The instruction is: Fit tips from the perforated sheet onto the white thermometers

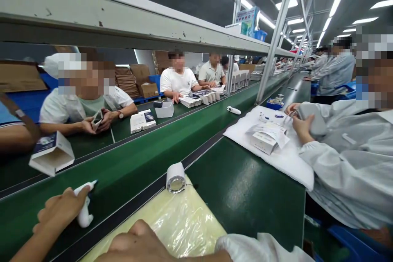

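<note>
A white handheld device (84,216) is gripped in the closed fingers of the left hand (59,209) over the green conveyor belt (119,180), while the right hand (138,245), fingers unseen and state undeterminable, is positioned over a clear plastic sheet (184,229) near its far edge (a white tape roll (176,177) is stood on end there, its flat base keeping it stable).

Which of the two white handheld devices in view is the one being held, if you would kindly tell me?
The white device gripped in the left hand, at lower left; the other white device lies untouched on the green belt.
</note>
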`<move>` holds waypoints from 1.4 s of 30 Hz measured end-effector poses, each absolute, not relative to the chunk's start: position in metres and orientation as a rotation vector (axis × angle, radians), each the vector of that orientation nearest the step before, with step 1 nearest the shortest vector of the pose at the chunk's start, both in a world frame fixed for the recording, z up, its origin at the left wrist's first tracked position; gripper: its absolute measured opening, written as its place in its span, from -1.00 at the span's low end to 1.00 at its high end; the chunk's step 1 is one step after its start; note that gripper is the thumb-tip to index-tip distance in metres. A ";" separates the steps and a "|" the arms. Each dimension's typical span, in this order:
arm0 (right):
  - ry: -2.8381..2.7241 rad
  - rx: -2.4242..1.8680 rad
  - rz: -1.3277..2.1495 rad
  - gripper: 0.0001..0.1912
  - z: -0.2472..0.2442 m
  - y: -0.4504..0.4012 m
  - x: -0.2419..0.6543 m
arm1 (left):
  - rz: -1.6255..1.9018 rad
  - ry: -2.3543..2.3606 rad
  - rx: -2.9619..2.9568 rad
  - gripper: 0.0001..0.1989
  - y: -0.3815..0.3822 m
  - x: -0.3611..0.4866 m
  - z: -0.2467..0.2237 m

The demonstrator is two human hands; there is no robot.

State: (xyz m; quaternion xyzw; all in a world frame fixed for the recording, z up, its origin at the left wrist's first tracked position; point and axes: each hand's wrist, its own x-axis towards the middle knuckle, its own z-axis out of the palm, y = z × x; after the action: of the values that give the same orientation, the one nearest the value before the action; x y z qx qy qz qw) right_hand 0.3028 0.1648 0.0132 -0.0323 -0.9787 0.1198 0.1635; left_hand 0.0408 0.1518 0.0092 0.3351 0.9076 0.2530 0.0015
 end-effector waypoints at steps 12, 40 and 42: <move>-2.690 -0.390 1.063 -0.82 0.003 0.182 0.363 | 0.052 3.008 0.868 -0.17 -0.097 0.171 -0.006; -2.742 -0.505 0.848 -0.96 -0.033 0.166 0.358 | 1.338 1.951 0.647 -0.49 -0.004 0.254 -0.040; -2.736 -0.501 0.860 -0.95 -0.033 0.166 0.357 | 1.343 1.948 0.649 -0.49 -0.003 0.254 -0.041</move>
State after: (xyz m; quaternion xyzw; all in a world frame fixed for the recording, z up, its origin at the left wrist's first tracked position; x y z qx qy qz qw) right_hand 0.3572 0.1664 -0.0335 -0.1709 -0.9335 0.2936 0.1147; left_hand 0.2542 -0.0028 -0.0408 0.2491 0.7474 0.5154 0.3372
